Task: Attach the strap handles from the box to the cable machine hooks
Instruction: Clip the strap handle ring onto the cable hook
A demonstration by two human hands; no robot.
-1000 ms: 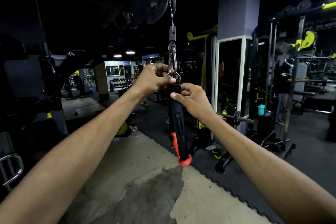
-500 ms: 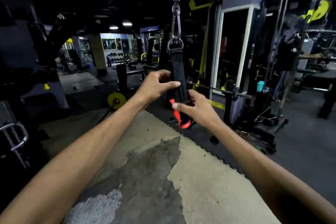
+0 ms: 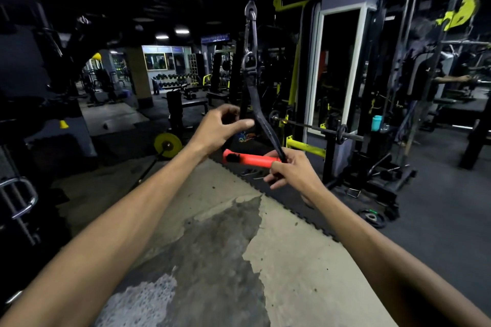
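Note:
A black strap handle (image 3: 261, 119) with an orange grip tube (image 3: 249, 160) hangs from the cable machine's metal hook (image 3: 251, 32) by its D-ring (image 3: 248, 61). The hook hangs on a steel cable from above. My right hand (image 3: 289, 171) holds the right end of the orange grip where the strap enters it. My left hand (image 3: 220, 127) pinches the left side of the strap above the grip. The grip lies roughly level between my hands.
A barbell on a rack (image 3: 316, 130) and a yellow-framed machine stand just behind the handle. A mirrored pillar (image 3: 337, 66) rises at the right. A yellow weight plate (image 3: 168, 144) lies left. A person (image 3: 425, 79) trains at the far right. Chrome bars (image 3: 18, 199) stick out at the left edge.
My hands have slid down from the D-ring to the strap's lower part. The orange grip has turned from hanging upright to lying level, spread between both hands.

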